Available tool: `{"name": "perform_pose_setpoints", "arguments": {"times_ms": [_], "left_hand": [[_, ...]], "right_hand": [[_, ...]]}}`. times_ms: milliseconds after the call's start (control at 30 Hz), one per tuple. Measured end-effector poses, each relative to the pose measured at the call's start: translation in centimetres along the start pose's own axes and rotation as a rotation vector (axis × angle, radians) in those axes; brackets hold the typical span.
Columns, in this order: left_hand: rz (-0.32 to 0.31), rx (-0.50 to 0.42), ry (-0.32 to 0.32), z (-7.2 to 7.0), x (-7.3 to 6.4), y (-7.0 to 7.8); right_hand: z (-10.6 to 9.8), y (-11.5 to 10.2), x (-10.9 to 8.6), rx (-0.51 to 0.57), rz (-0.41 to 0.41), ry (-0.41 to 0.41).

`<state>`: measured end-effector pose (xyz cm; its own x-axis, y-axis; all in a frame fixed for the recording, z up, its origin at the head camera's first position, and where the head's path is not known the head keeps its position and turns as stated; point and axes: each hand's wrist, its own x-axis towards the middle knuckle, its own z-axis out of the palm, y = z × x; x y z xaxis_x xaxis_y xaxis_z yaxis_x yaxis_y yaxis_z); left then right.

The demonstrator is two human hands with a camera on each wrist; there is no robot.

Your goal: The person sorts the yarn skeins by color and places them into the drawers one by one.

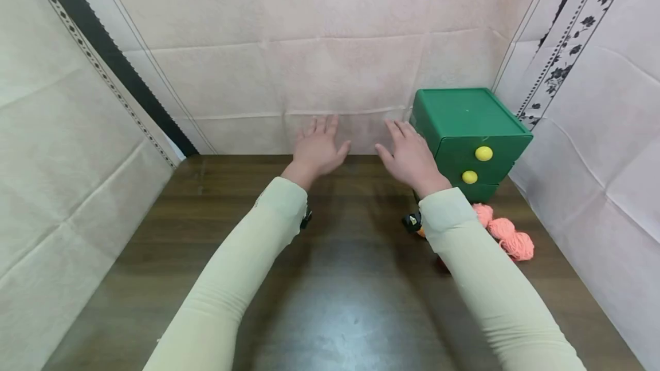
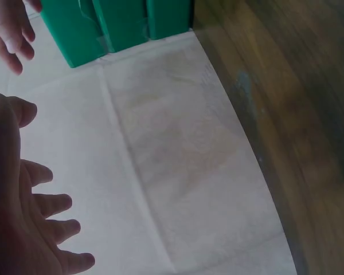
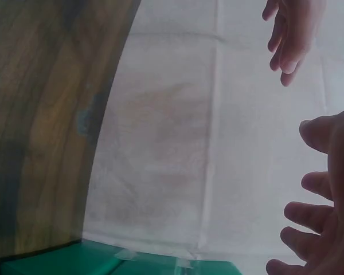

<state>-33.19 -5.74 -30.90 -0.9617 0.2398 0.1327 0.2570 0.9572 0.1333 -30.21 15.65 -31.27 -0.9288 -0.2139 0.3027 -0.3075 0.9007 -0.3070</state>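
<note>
Both bare hands reach forward over the far part of the brown wooden table (image 1: pixel 247 233). My left hand (image 1: pixel 318 152) has its fingers spread and holds nothing, with the pale cloth wall behind it. My right hand (image 1: pixel 409 156) is likewise outstretched and bare of any object, thumb toward the left hand. It overlaps the left side of a green drawer box (image 1: pixel 471 110) in the head view. That box has yellow round knobs (image 1: pixel 483 153) on its drawers. In the left wrist view the left hand's fingers (image 2: pixel 54 204) show loosely extended.
Coral yarn balls (image 1: pixel 517 245) lie in front of the green box, partly hidden by the right sleeve. A dark object (image 1: pixel 412 222) with some orange shows beside that sleeve. White cloth (image 1: pixel 319 73) hangs at the back and both sides of the table.
</note>
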Motion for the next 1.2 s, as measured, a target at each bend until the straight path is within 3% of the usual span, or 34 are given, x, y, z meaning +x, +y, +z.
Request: {"name": "perform_pose_setpoints", "arguments": {"times_ms": [600, 1200], "left_hand": [[0.035, 0.000, 0.013, 0.2, 0.1, 2.6], [0.094, -0.031, 0.015, 0.8, 0.4, 4.8]], "right_hand": [[-2.5, 0.8, -0.6, -0.022, -0.064, 0.095], [-4.7, 2.9, -2.0, -0.012, -0.017, 0.116]]}}
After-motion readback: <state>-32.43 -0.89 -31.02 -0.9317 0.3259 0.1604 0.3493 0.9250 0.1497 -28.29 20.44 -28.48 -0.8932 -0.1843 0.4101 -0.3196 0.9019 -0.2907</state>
